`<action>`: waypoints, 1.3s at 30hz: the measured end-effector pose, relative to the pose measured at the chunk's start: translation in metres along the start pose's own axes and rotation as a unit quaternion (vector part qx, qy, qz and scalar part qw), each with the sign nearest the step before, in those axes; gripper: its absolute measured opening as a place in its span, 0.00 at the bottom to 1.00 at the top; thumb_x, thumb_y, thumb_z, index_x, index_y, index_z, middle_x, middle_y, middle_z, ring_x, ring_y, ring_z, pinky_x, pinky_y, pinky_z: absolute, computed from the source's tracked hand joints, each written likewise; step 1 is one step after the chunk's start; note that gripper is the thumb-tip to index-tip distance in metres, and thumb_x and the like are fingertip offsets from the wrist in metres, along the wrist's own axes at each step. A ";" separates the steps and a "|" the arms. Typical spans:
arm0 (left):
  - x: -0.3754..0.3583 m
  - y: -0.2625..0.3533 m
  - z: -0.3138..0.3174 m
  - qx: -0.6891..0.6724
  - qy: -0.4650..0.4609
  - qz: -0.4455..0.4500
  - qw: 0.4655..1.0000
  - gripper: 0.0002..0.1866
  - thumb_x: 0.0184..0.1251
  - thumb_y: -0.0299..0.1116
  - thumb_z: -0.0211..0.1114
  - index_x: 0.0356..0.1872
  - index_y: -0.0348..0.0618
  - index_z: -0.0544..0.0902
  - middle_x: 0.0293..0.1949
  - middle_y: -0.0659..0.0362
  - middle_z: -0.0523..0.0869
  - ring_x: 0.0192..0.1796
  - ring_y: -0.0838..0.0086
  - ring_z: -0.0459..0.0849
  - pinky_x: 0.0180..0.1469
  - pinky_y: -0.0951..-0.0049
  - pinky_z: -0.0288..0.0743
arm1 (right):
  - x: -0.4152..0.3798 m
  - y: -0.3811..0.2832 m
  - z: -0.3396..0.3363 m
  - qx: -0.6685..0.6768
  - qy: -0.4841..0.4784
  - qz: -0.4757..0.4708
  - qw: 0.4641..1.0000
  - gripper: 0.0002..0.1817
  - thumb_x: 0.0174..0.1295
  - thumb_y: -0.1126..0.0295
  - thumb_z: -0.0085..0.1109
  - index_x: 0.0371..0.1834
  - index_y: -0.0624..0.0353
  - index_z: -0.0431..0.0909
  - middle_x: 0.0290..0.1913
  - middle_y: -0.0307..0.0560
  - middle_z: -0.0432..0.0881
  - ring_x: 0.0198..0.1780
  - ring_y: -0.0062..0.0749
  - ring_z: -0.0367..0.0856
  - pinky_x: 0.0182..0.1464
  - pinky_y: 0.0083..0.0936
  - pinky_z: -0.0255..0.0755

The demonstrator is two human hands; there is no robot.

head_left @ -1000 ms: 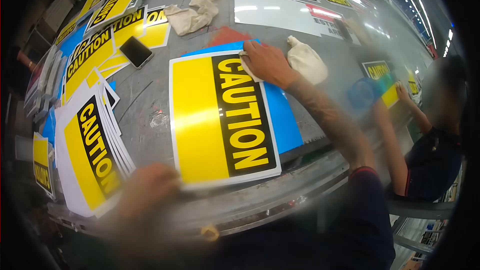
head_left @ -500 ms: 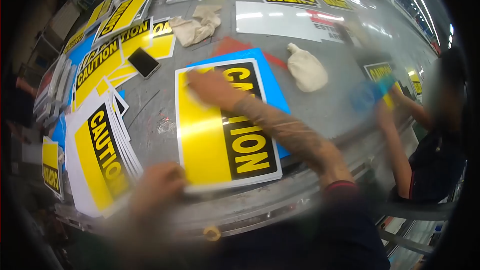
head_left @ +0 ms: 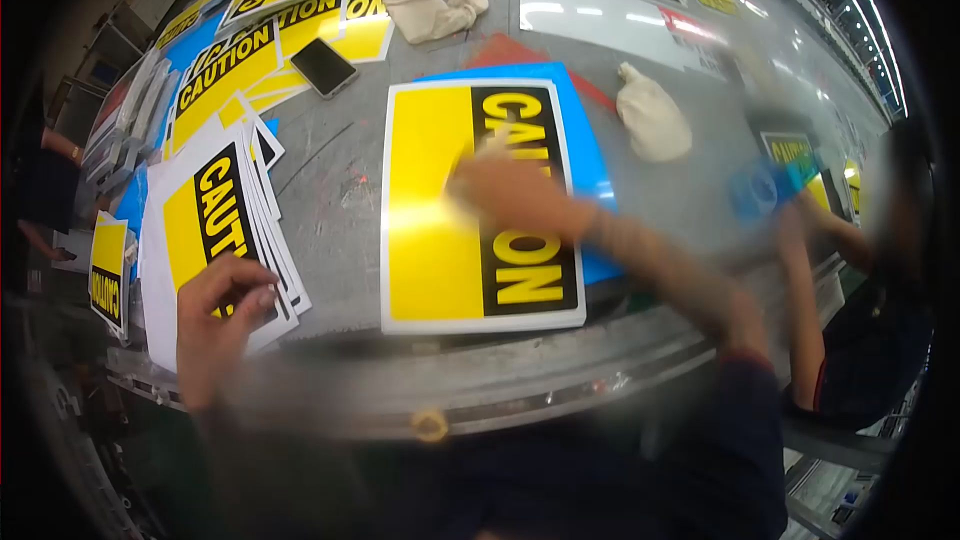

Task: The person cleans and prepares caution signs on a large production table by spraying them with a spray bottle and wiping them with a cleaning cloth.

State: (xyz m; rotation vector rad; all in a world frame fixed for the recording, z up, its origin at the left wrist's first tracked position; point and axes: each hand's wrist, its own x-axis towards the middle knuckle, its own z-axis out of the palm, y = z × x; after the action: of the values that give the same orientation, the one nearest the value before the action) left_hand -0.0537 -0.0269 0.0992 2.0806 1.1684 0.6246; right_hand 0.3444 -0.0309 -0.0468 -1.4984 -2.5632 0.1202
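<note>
Grey worktable (head_left: 330, 175), scuffed and marked with a red patch (head_left: 510, 50), supports the items listed. Central item: a yellow-and-black CAUTION sign (head_left: 465, 270), face up near the table's front edge, its lettering running down the black band and partly covered. It overlies a blue sheet (head_left: 598, 200), visible past its top and right edges. Right hand (head_left: 520, 192) is over the sign, motion-blurred; a pale patch shows at the fingers, and whether they are spread, pressed together or gripping something cannot be told. Left hand (head_left: 222, 308) is over the pile of signs (head_left: 195, 230) at left, fingers bent, thumb tip set slightly apart from the forefinger; contact with the pile cannot be confirmed. Farther back, a black phone (head_left: 323, 67) lies near overlapping signs (head_left: 228, 65); a crumpled cream cloth (head_left: 440, 8) lies beyond it, and a bundled cloth (head_left: 650, 115) lies right of the blue sheet. At far right, a co-worker's arms (head_left: 803, 340) extend toward a blurred blue object (head_left: 760, 190).
</note>
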 end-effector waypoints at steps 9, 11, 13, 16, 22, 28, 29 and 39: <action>0.078 0.014 0.040 0.043 -0.068 0.075 0.994 0.10 0.77 0.31 0.74 0.52 0.38 0.90 0.47 0.58 0.92 0.48 0.73 0.90 0.50 0.72 0.81 | 0.022 0.115 -0.023 0.016 0.140 0.165 0.976 0.16 0.79 0.55 0.64 0.56 0.55 0.83 0.48 0.51 0.91 0.50 0.48 0.94 0.46 0.49 0.86; 0.108 0.004 0.060 0.022 -0.080 0.116 0.990 0.15 0.80 0.34 0.72 0.61 0.40 0.88 0.56 0.54 0.92 0.56 0.65 0.91 0.54 0.67 0.83 | 0.002 0.061 -0.015 0.062 0.103 0.145 0.982 0.15 0.80 0.55 0.63 0.55 0.55 0.82 0.48 0.50 0.91 0.50 0.48 0.94 0.46 0.48 0.86; 0.142 -0.008 0.084 0.026 -0.067 0.143 0.987 0.18 0.81 0.37 0.71 0.65 0.42 0.86 0.62 0.52 0.90 0.62 0.62 0.89 0.59 0.64 0.84 | -0.037 -0.010 -0.014 0.057 0.060 0.033 0.996 0.14 0.78 0.56 0.64 0.54 0.53 0.82 0.50 0.50 0.90 0.49 0.47 0.94 0.46 0.47 0.86; 0.192 -0.017 0.115 0.070 -0.071 0.142 0.985 0.25 0.83 0.44 0.69 0.72 0.42 0.83 0.71 0.49 0.85 0.71 0.55 0.85 0.70 0.58 0.81 | -0.061 -0.040 -0.010 0.084 -0.015 -0.033 0.996 0.15 0.74 0.58 0.68 0.57 0.51 0.83 0.52 0.48 0.89 0.49 0.47 0.95 0.46 0.47 0.87; 0.278 -0.092 0.181 0.218 -0.025 0.243 0.945 0.27 0.83 0.46 0.68 0.73 0.39 0.82 0.68 0.44 0.84 0.73 0.47 0.80 0.77 0.53 0.74 | -0.054 -0.012 -0.020 0.090 0.105 0.167 0.976 0.15 0.75 0.58 0.67 0.54 0.56 0.81 0.43 0.52 0.92 0.45 0.52 0.95 0.44 0.48 0.86; 0.284 -0.072 0.170 0.229 -0.041 0.177 0.956 0.23 0.83 0.48 0.69 0.66 0.42 0.88 0.59 0.45 0.85 0.67 0.50 0.82 0.74 0.54 0.74 | -0.143 -0.083 -0.057 0.386 -0.150 -0.082 0.906 0.18 0.79 0.53 0.66 0.57 0.55 0.80 0.45 0.52 0.91 0.49 0.53 0.93 0.51 0.49 0.85; 0.285 -0.069 0.169 0.237 -0.029 0.173 0.955 0.22 0.83 0.48 0.69 0.65 0.43 0.88 0.59 0.45 0.85 0.68 0.49 0.82 0.74 0.54 0.74 | -0.147 -0.068 -0.066 0.405 -0.121 -0.054 0.904 0.18 0.79 0.52 0.66 0.57 0.54 0.82 0.46 0.52 0.91 0.49 0.53 0.93 0.53 0.47 0.84; 0.139 0.068 0.218 0.099 -0.126 0.344 0.925 0.15 0.72 0.32 0.79 0.56 0.44 0.90 0.57 0.52 0.90 0.64 0.55 0.87 0.69 0.58 0.82 | -0.170 0.072 -0.060 0.689 0.343 0.263 0.582 0.14 0.84 0.58 0.64 0.58 0.56 0.81 0.42 0.33 0.86 0.39 0.16 0.87 0.38 0.18 0.82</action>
State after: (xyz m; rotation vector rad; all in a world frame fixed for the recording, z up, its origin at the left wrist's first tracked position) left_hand 0.1989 -0.0007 0.0159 2.6623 0.3411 0.5320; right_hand 0.4987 -0.1442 -0.0168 -1.0634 -0.6978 1.0444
